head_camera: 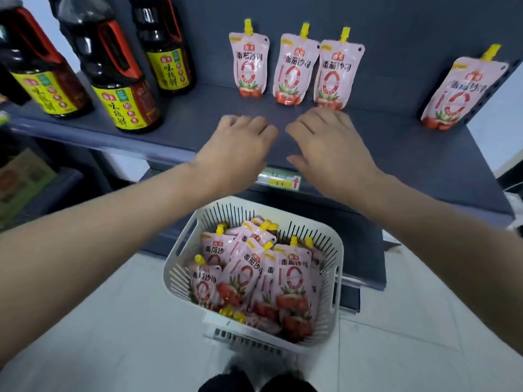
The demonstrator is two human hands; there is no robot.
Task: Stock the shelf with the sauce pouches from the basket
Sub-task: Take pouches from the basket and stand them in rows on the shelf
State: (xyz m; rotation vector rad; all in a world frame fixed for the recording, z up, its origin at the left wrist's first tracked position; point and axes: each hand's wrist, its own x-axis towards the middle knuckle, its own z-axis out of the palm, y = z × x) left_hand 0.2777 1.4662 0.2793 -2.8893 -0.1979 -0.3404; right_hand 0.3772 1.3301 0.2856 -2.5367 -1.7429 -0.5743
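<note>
Three pink sauce pouches with yellow caps stand upright in a row at the back of the grey shelf [396, 154]: one [249, 63], a second [291, 72] and a third [336, 75]. Another pouch [461, 91] leans at the shelf's far right. My left hand [240, 148] and my right hand [328, 142] hover side by side over the shelf just in front of the row, fingers spread, holding nothing. Below them a white slotted basket [181, 256] holds several more pouches [291, 278] piled loosely.
Three dark soy sauce bottles with yellow labels [121, 80] stand on the shelf's left part. A price tag [280, 179] sits on the shelf's front edge. A lower shelf lies behind the basket. Pale floor tiles [410, 321] surround the basket.
</note>
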